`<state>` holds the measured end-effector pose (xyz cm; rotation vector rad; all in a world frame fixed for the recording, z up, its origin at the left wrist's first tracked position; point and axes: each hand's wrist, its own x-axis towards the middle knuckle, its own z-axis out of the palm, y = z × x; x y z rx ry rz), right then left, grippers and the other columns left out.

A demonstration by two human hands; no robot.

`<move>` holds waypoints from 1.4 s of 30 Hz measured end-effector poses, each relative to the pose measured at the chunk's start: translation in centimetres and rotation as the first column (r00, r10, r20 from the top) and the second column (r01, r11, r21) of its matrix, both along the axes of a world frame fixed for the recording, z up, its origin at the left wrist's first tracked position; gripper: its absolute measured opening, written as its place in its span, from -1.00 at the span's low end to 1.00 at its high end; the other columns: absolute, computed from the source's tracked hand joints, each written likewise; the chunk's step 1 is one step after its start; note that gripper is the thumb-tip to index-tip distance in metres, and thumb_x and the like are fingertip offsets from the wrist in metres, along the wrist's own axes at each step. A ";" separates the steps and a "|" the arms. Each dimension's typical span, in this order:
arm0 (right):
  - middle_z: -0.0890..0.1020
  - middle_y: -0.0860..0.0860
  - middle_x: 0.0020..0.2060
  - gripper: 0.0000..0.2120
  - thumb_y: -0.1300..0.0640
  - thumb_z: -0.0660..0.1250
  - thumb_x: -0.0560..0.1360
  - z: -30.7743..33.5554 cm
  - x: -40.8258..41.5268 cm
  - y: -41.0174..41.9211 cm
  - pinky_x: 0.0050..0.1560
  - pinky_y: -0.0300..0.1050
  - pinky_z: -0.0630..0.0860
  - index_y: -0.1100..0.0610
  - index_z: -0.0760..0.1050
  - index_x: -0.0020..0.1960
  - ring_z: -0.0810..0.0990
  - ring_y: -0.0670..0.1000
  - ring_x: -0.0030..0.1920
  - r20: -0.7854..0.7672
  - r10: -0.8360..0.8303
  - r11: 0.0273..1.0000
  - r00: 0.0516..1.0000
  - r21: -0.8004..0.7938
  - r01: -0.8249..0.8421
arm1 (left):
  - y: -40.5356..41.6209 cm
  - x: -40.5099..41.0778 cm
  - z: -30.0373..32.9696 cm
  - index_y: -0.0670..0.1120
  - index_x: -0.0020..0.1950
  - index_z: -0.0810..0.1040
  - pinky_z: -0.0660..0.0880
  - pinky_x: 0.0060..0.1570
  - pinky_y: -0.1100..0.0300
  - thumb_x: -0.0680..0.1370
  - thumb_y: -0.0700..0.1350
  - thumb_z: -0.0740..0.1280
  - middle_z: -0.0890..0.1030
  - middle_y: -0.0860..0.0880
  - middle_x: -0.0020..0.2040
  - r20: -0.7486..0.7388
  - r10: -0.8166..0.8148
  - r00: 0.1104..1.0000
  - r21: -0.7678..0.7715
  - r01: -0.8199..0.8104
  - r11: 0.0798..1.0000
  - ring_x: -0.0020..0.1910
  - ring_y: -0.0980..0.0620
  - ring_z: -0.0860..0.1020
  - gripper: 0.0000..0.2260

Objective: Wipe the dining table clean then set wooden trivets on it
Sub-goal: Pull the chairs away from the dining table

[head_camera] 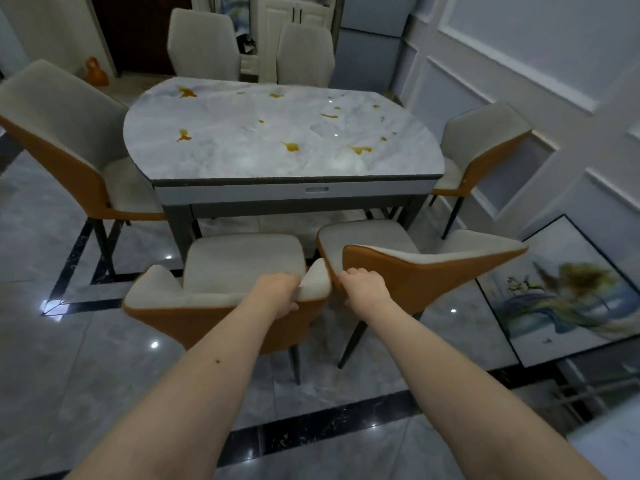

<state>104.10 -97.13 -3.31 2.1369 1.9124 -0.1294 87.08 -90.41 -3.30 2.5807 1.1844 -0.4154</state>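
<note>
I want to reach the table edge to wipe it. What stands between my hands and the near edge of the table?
In the head view, two chairs: left hand grips the left chair, right hand the right chair, both before the table.

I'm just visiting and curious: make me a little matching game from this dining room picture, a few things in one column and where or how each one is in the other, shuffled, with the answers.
Things
1. dining table
2. left hand
3. right hand
4. framed picture

States
A. grips the back of the right near chair
B. lies at floor level by the wall
C. spotted with orange-brown spills
D. grips the back of the left near chair

Pairs: 1-C, 2-D, 3-A, 4-B
</note>
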 end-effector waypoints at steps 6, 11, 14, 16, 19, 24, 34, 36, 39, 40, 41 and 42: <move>0.48 0.09 0.25 -0.53 0.10 0.32 0.52 1.8 7.9 -3.9 0.19 -0.02 0.36 0.10 0.30 0.39 0.44 0.12 0.26 -0.047 -0.102 0.992 0.994 0.073 0.105 | -2.5 9.2 2.3 -0.07 0.33 0.39 0.46 0.17 0.03 0.56 -0.04 0.31 0.48 -0.10 0.30 0.048 -0.075 0.996 0.050 0.073 0.996 0.25 -0.12 0.47 -0.64; 0.50 0.08 0.23 -0.56 0.08 0.33 0.51 3.0 17.4 -8.9 0.18 -0.02 0.38 0.10 0.34 0.35 0.46 0.11 0.24 -0.055 -0.173 0.977 0.983 0.118 0.178 | -6.3 20.6 3.6 -0.05 0.37 0.37 0.43 0.24 0.02 0.56 -0.04 0.29 0.47 -0.06 0.32 0.112 -0.176 0.978 0.071 0.169 0.983 0.28 -0.08 0.46 -0.62; 0.51 0.08 0.22 -0.58 0.10 0.32 0.52 3.9 23.7 -12.2 0.17 -0.01 0.39 0.11 0.35 0.35 0.47 0.11 0.22 -0.073 -0.220 0.963 0.973 0.142 0.229 | -8.7 27.7 4.2 -0.03 0.35 0.38 0.45 0.21 0.01 0.55 -0.03 0.29 0.49 -0.06 0.29 0.183 -0.226 0.957 0.108 0.208 0.972 0.25 -0.07 0.48 -0.63; 0.51 0.09 0.23 -0.59 0.13 0.28 0.53 4.2 27.3 -14.1 0.18 -0.01 0.38 0.11 0.34 0.36 0.46 0.12 0.24 -0.081 -0.256 0.954 0.963 0.143 0.266 | -10.2 31.5 4.6 -0.01 0.29 0.41 0.47 0.19 0.00 0.55 -0.03 0.30 0.51 -0.05 0.23 0.202 -0.246 0.948 0.100 0.230 0.968 0.19 -0.06 0.50 -0.68; 0.50 0.09 0.24 -0.59 0.15 0.27 0.54 4.6 32.9 -16.8 0.15 -0.04 0.38 0.11 0.32 0.37 0.45 0.12 0.25 -0.061 -0.314 0.936 0.947 0.146 0.320 | -12.1 37.2 4.9 -0.02 0.22 0.44 0.51 0.12 0.03 0.55 -0.06 0.29 0.54 -0.03 0.15 0.208 -0.305 0.929 0.142 0.280 0.949 0.11 -0.03 0.53 -0.74; 0.47 0.09 0.28 -0.57 0.09 0.29 0.55 4.9 41.1 -19.5 0.13 -0.03 0.40 0.13 0.30 0.38 0.46 0.12 0.26 -0.046 -0.399 0.905 0.916 0.139 0.401 | -13.4 46.2 4.8 -0.05 0.23 0.43 0.50 0.15 0.04 0.57 -0.09 0.26 0.53 -0.05 0.18 0.182 -0.402 0.898 0.194 0.368 0.910 0.13 -0.04 0.53 -0.76; 0.49 0.11 0.25 -0.56 0.07 0.28 0.56 3.8 56.7 -15.1 0.13 -0.01 0.42 0.13 0.29 0.39 0.48 0.15 0.23 -0.053 -0.472 0.873 0.880 0.113 0.475 | -7.6 63.2 3.3 -0.09 0.34 0.35 0.38 0.09 0.06 0.60 -0.11 0.19 0.44 -0.08 0.31 0.117 -0.422 0.899 0.187 0.397 0.899 0.29 -0.10 0.41 -0.69; 0.50 0.11 0.23 -0.56 0.07 0.28 0.55 4.1 59.7 -13.6 0.13 -0.02 0.43 0.12 0.30 0.39 0.49 0.15 0.21 -0.054 -0.488 0.866 0.871 0.090 0.491 | -5.8 66.3 3.1 -0.09 0.36 0.34 0.38 0.16 0.05 0.60 -0.11 0.18 0.43 -0.07 0.32 0.136 -0.415 0.899 0.144 0.397 0.906 0.30 -0.10 0.40 -0.67; 0.51 0.10 0.21 -0.60 0.08 0.27 0.55 4.5 64.6 -11.3 0.13 -0.03 0.41 0.12 0.33 0.35 0.48 0.14 0.21 -0.055 -0.525 0.844 0.850 0.094 0.527 | -2.6 71.7 2.5 -0.10 0.35 0.35 0.42 0.19 0.02 0.59 -0.08 0.19 0.45 -0.10 0.31 0.157 -0.429 0.889 0.112 0.416 0.902 0.28 -0.10 0.41 -0.67; 0.51 0.10 0.22 -0.61 0.09 0.26 0.55 4.6 65.9 -10.8 0.14 -0.04 0.40 0.13 0.33 0.35 0.47 0.14 0.23 -0.067 -0.535 0.837 0.842 0.093 0.539 | -2.0 73.0 2.3 -0.10 0.34 0.35 0.42 0.18 0.02 0.59 -0.07 0.19 0.46 -0.10 0.30 0.162 -0.425 0.890 0.098 0.414 0.905 0.27 -0.10 0.42 -0.67; 0.50 0.10 0.24 -0.61 0.10 0.26 0.55 4.7 67.7 -10.0 0.16 -0.03 0.40 0.13 0.32 0.36 0.46 0.14 0.24 -0.068 -0.543 0.832 0.837 0.087 0.547 | -1.2 74.9 2.3 -0.09 0.33 0.36 0.43 0.17 0.03 0.59 -0.07 0.19 0.46 -0.09 0.29 0.158 -0.433 0.887 0.093 0.423 0.901 0.27 -0.09 0.42 -0.68; 0.50 0.10 0.25 -0.59 0.10 0.26 0.55 4.5 68.6 -9.7 0.16 -0.03 0.40 0.13 0.31 0.37 0.46 0.13 0.25 -0.067 -0.546 0.831 0.835 0.079 0.550 | -0.9 75.6 2.2 -0.09 0.33 0.35 0.42 0.17 0.04 0.59 -0.08 0.20 0.46 -0.09 0.29 0.152 -0.438 0.886 0.084 0.430 0.899 0.26 -0.08 0.42 -0.68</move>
